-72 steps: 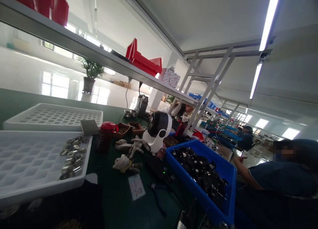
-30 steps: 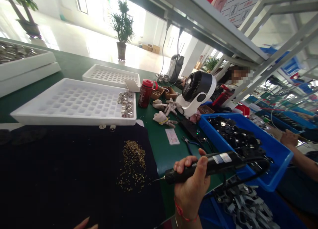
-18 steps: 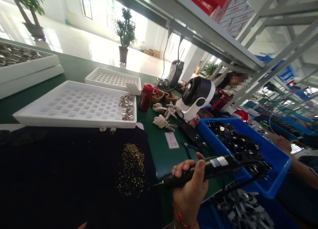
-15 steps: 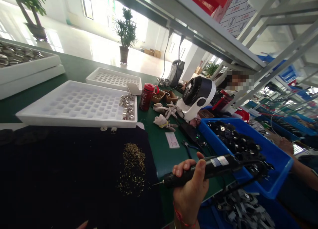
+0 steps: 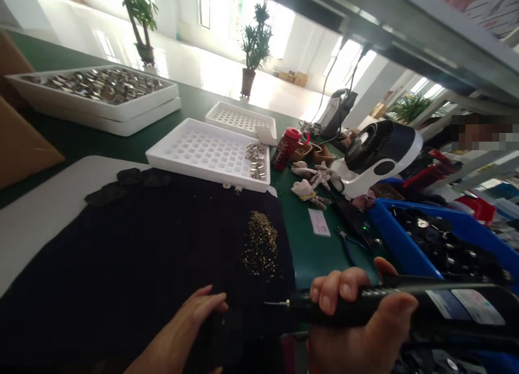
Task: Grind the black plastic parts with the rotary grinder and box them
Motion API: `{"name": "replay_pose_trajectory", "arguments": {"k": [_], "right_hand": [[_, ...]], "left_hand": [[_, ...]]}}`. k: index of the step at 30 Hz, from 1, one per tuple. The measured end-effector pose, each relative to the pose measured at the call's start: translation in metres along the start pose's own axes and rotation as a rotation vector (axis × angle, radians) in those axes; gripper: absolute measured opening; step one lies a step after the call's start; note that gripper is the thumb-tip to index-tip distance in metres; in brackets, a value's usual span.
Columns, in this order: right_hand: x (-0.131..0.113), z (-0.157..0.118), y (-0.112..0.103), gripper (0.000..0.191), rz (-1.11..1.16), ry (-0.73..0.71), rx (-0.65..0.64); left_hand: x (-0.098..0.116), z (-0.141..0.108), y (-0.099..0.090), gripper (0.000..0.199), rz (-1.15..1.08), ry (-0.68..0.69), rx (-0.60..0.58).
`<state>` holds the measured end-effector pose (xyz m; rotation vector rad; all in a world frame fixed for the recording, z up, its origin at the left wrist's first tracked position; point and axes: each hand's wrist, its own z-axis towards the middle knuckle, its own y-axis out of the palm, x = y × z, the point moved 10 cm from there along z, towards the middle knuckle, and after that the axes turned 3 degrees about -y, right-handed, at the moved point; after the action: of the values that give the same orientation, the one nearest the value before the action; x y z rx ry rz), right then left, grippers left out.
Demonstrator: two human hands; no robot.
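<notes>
My right hand (image 5: 360, 320) is wrapped round a black electric screwdriver (image 5: 430, 304), its thin bit pointing left. My left hand (image 5: 182, 331) is low in the middle, fingers bent round a dark piece (image 5: 223, 331) whose shape is lost against the black cloth (image 5: 162, 266). The bit's tip is a short way right of that piece, apart from it. Beyond the tip, a scatter of small brass-coloured screws (image 5: 261, 239) lies on the cloth.
A white tray (image 5: 194, 171) holds metal cylinders at its right end; fuller white trays (image 5: 133, 122) stand farther left. To the right are a red bottle (image 5: 286, 149), gloves (image 5: 306, 190), pliers (image 5: 348, 244), a fan (image 5: 381, 152) and a blue bin (image 5: 389, 222) of black parts.
My left hand has come up into view with the dark piece. The screwdriver in my right hand is nearer and lower in view. The view has turned left, shifting the scene rightward.
</notes>
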<state>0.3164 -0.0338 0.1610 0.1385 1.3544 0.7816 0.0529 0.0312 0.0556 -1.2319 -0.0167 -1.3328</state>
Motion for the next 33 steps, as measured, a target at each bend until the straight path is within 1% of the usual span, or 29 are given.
{"name": "replay_pose_trajectory", "arguments": {"k": [2, 4, 9, 14, 18, 22, 29, 33], "right_hand": [[0.001, -0.015, 0.016, 0.046, 0.035, 0.024, -0.072], [0.005, -0.029, 0.028, 0.046, 0.056, 0.028, -0.113], [0.013, -0.048, 0.042, 0.041, 0.053, 0.008, -0.16], [0.018, -0.057, 0.045, 0.034, 0.031, 0.002, -0.191], [0.017, -0.06, 0.045, 0.036, 0.006, -0.016, -0.174], [0.018, -0.06, 0.047, 0.038, -0.008, -0.021, -0.167], [0.018, -0.063, 0.048, 0.038, -0.023, -0.029, -0.16], [0.016, -0.065, 0.05, 0.037, -0.009, -0.046, -0.186]], "left_hand": [[0.012, 0.007, -0.003, 0.072, 0.004, 0.008, 0.012], [0.019, 0.012, -0.006, 0.073, 0.004, 0.012, 0.03], [0.022, 0.015, -0.006, 0.082, -0.043, -0.013, 0.043], [0.022, 0.017, -0.003, 0.09, -0.095, -0.009, 0.038], [0.019, 0.014, 0.002, 0.092, -0.1, -0.003, 0.04], [0.015, 0.011, 0.009, 0.095, -0.102, -0.021, 0.009], [0.015, 0.012, 0.007, 0.095, -0.125, -0.044, 0.0], [0.017, 0.014, 0.006, 0.097, -0.122, -0.041, -0.01]]}}
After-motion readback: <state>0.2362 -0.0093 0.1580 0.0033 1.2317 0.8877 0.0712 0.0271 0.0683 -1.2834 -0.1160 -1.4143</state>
